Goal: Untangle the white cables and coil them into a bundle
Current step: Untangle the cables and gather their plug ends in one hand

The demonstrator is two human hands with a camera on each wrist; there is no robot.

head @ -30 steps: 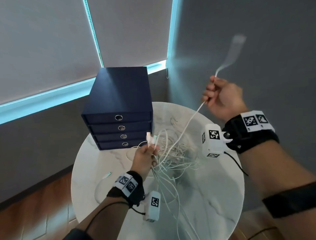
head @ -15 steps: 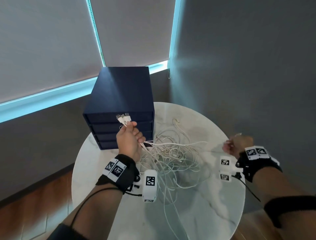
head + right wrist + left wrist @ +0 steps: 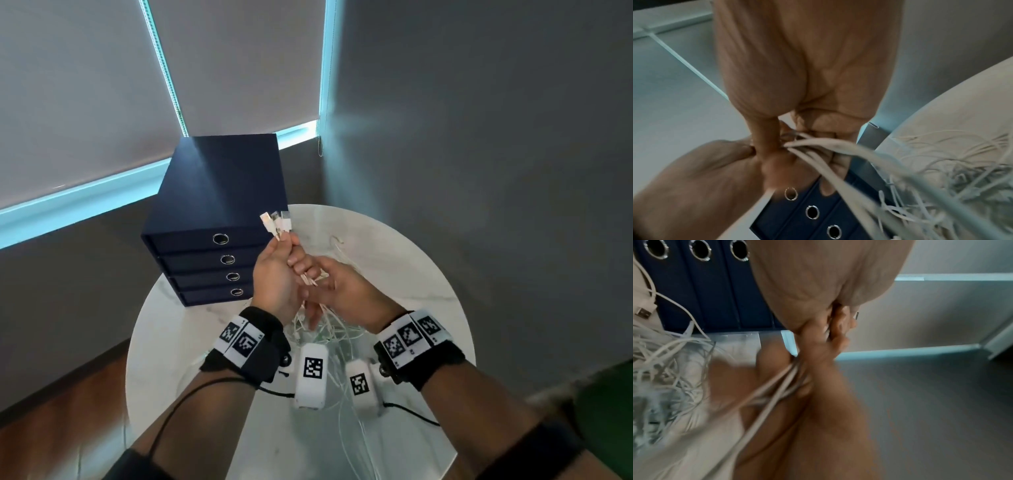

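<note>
The right hand (image 3: 807, 68) pinches several white cables (image 3: 838, 151) at its fingertips, touching the left hand (image 3: 701, 175). The cables run down right into a loose tangle (image 3: 953, 186) on the table (image 3: 941, 113). Below stands a navy drawer box (image 3: 813, 216) with ring pulls.

Table: round white marble top (image 3: 424, 260).
Far left: dark blue drawer box (image 3: 212, 219), four ring pulls facing us.
Middle: loose tangle of white cables (image 3: 337, 334) heaped right of the box.
</note>
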